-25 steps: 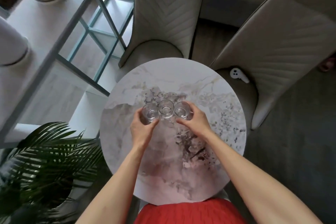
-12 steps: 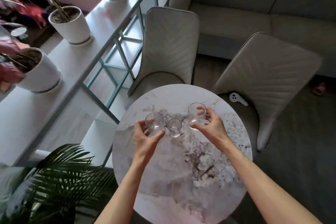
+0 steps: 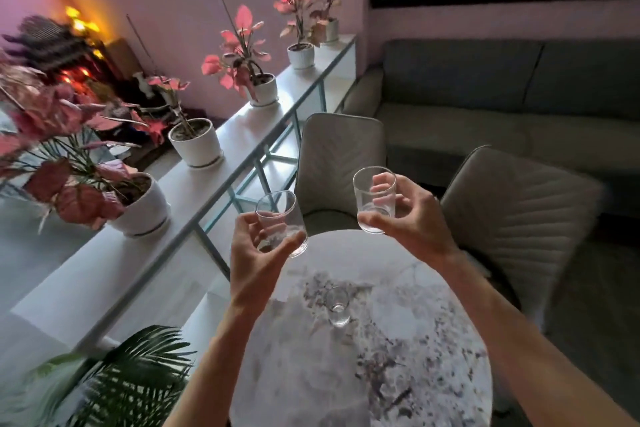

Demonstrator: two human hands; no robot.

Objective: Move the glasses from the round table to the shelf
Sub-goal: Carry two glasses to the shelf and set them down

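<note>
My left hand [image 3: 254, 253] grips a clear tumbler, the left glass [image 3: 281, 218], lifted above the far edge of the round marble table [image 3: 398, 374]. My right hand [image 3: 412, 218] holds a second clear tumbler, the right glass [image 3: 374, 196], higher and further right, also in the air. A third glass [image 3: 337, 305] stands alone on the table's middle. The long white shelf [image 3: 114, 263] runs along the left, from near left to the far wall.
Several white pots with pink-leaved plants [image 3: 195, 142] stand along the shelf, with bare stretches between them. Two grey chairs [image 3: 341, 163] sit behind the table, a sofa [image 3: 502, 104] beyond. A green palm [image 3: 131, 378] fills the lower left corner.
Both hands closed on the outer two glasses and lifted them off the table. The view tilted up from the tabletop toward the shelf and wall. The middle glass stayed in place.
</note>
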